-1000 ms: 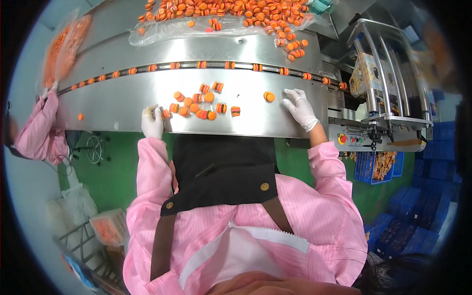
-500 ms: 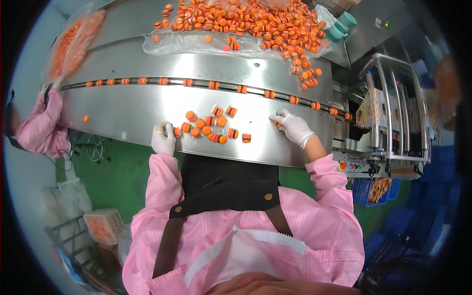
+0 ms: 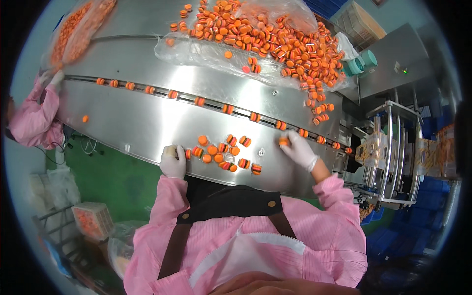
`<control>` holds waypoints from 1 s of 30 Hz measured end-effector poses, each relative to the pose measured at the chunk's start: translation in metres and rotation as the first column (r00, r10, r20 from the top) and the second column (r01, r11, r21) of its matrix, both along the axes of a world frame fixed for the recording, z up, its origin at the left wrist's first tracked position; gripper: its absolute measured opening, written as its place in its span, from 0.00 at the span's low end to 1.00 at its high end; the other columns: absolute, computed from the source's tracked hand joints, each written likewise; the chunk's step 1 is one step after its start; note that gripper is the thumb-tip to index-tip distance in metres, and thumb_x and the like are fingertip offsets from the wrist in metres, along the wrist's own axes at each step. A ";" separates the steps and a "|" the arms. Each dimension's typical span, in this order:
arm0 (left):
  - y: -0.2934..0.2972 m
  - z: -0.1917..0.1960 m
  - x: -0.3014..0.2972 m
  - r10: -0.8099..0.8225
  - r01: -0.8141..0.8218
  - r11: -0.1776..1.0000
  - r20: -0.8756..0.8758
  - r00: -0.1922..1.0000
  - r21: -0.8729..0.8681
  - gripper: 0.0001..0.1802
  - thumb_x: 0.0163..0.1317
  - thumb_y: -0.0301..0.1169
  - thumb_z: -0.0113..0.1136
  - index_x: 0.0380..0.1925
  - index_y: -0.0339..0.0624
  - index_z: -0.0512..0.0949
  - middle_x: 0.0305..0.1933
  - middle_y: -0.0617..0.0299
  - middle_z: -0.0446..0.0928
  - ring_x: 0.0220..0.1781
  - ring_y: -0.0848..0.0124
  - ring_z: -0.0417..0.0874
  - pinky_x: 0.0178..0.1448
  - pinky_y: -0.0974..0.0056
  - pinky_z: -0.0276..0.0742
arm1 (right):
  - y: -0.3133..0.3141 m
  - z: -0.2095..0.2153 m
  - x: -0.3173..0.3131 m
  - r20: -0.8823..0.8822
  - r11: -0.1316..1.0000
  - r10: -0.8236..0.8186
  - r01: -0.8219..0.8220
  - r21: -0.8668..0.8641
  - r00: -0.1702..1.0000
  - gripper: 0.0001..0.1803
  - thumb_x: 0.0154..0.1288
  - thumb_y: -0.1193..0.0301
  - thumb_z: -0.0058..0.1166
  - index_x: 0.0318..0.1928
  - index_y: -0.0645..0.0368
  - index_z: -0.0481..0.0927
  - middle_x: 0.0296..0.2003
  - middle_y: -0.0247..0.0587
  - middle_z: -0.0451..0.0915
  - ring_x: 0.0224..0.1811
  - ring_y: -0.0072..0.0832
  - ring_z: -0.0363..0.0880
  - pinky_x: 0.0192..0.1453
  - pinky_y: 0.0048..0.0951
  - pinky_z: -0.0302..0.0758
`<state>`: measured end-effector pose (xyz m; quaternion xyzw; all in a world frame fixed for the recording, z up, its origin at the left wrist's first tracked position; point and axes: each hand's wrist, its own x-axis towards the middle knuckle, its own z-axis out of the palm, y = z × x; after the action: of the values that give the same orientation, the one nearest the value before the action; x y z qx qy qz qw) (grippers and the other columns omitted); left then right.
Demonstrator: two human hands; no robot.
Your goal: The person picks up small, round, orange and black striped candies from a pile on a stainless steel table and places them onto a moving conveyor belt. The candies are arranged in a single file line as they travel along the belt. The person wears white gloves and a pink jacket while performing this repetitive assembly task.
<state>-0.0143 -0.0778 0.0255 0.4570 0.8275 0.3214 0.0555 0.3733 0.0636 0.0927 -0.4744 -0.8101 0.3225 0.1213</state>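
Observation:
Small burger-shaped candies (image 3: 212,150), orange with dark and red layers, lie in a loose group on the steel table before me. My right hand (image 3: 300,151), in a white glove, pinches one burger-shaped candy (image 3: 283,141) just on the near side of the narrow conveyor channel (image 3: 241,112). To the left of the group, my gloved left hand (image 3: 173,161) rests by the table's near edge with its fingers curled in. A candy (image 3: 188,154) sits against the outer side of its thumb; whatever is inside the fingers is hidden.
Spaced candies line the channel, which leads right to a wrapping machine (image 3: 388,152). A big candy heap (image 3: 265,37) on clear plastic covers the far side, near green cups (image 3: 361,63). At far left, a co-worker in a pink sleeve (image 3: 34,115) holds a filled bag (image 3: 81,32).
My right hand has moved toward the channel with the candy in its fingers. The whole view has shifted and tilted; my left hand stays beside the group.

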 end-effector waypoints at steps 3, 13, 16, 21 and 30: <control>0.000 0.001 -0.002 -0.019 0.019 1.000 0.001 1.000 0.021 0.07 0.62 0.34 0.59 0.28 0.44 0.80 0.30 0.58 0.77 0.28 0.60 0.79 0.33 0.58 0.75 | 0.071 0.026 -0.066 -0.066 0.979 0.079 -0.065 0.195 0.995 0.12 0.63 0.70 0.54 0.43 0.63 0.74 0.34 0.53 0.79 0.37 0.49 0.80 0.43 0.43 0.75; 0.001 0.010 -0.005 -0.028 0.028 0.999 0.017 0.999 0.023 0.06 0.62 0.32 0.58 0.28 0.45 0.79 0.31 0.57 0.78 0.31 0.56 0.80 0.35 0.54 0.75 | 0.235 0.021 -0.191 0.713 0.772 0.287 -0.596 0.223 0.639 0.10 0.55 0.75 0.53 0.36 0.64 0.84 0.39 0.53 0.83 0.45 0.46 0.82 0.49 0.42 0.77; 0.001 0.016 -0.005 -0.020 0.021 0.999 0.052 0.998 -0.025 0.06 0.62 0.33 0.58 0.29 0.46 0.80 0.32 0.58 0.79 0.32 0.56 0.81 0.36 0.54 0.76 | 0.239 0.009 -0.187 0.745 0.652 0.307 -0.701 0.289 0.593 0.09 0.54 0.75 0.55 0.35 0.61 0.86 0.39 0.51 0.83 0.45 0.45 0.83 0.49 0.41 0.78; 0.000 0.019 -0.005 -0.013 0.019 0.998 0.088 0.996 -0.064 0.08 0.62 0.38 0.59 0.34 0.47 0.81 0.34 0.60 0.80 0.35 0.57 0.82 0.39 0.54 0.78 | 0.235 0.010 -0.185 0.736 0.749 0.319 -0.635 0.190 0.597 0.14 0.53 0.77 0.56 0.42 0.61 0.81 0.42 0.51 0.80 0.46 0.47 0.80 0.50 0.42 0.76; -0.008 0.038 -0.011 -0.375 0.392 0.908 0.129 0.918 -0.148 0.18 0.58 0.39 0.65 0.47 0.46 0.77 0.42 0.56 0.78 0.41 0.57 0.83 0.45 0.59 0.79 | 0.157 0.042 -0.130 -0.026 0.940 0.286 -0.276 0.199 0.958 0.15 0.56 0.69 0.60 0.39 0.66 0.74 0.36 0.48 0.72 0.42 0.38 0.76 0.48 0.33 0.73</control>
<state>-0.0252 -0.0861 0.0636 0.5878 0.7423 0.2542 0.1971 0.2432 0.2206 0.1346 -0.3308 -0.8933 0.2691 0.1418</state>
